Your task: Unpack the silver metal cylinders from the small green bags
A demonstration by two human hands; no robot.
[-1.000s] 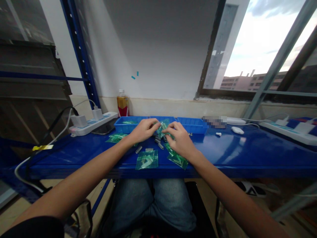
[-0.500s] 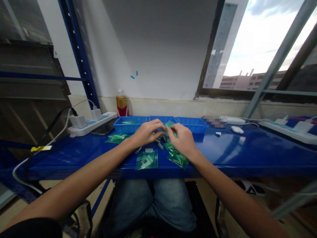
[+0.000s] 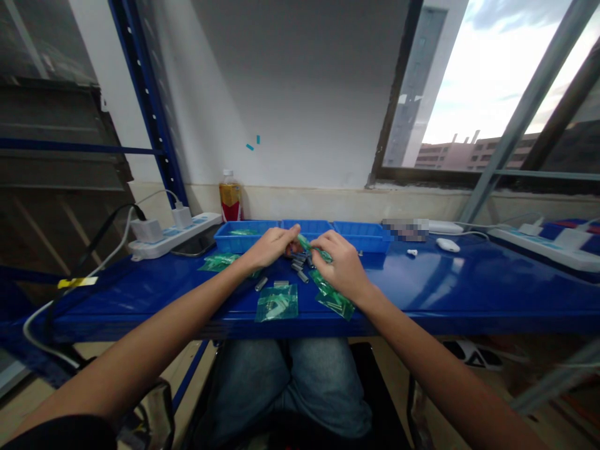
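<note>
A small green plastic bag (image 3: pixel 304 242) is stretched between my hands above the table. My left hand (image 3: pixel 275 246) is closed at the bag's left end, thumb on top, its other fingertips partly hidden. My right hand (image 3: pixel 341 261) pinches the opposite end between thumb and fingers. Beneath them lie several small metal cylinders (image 3: pixel 302 275), with another metal cylinder (image 3: pixel 261 284) off to the left. Nearer the table edge is a flat green bag (image 3: pixel 276 302) with white and metal pieces inside. Below my right wrist, more green bags (image 3: pixel 335 299) hold thin metal parts.
Three blue bins (image 3: pixel 360 235) line the back of the blue table (image 3: pixel 435 281). Green packets (image 3: pixel 220 262) lie left of my left hand. A phone (image 3: pixel 194 242), a power strip (image 3: pixel 178 234) and a drink bottle (image 3: pixel 230 199) stand farther left; an earbud case (image 3: pixel 448 245) lies right.
My left hand has turned with its thumb upward and moved slightly left and down. The bag between my hands now sits lower and tilted. My right hand has shifted slightly left.
</note>
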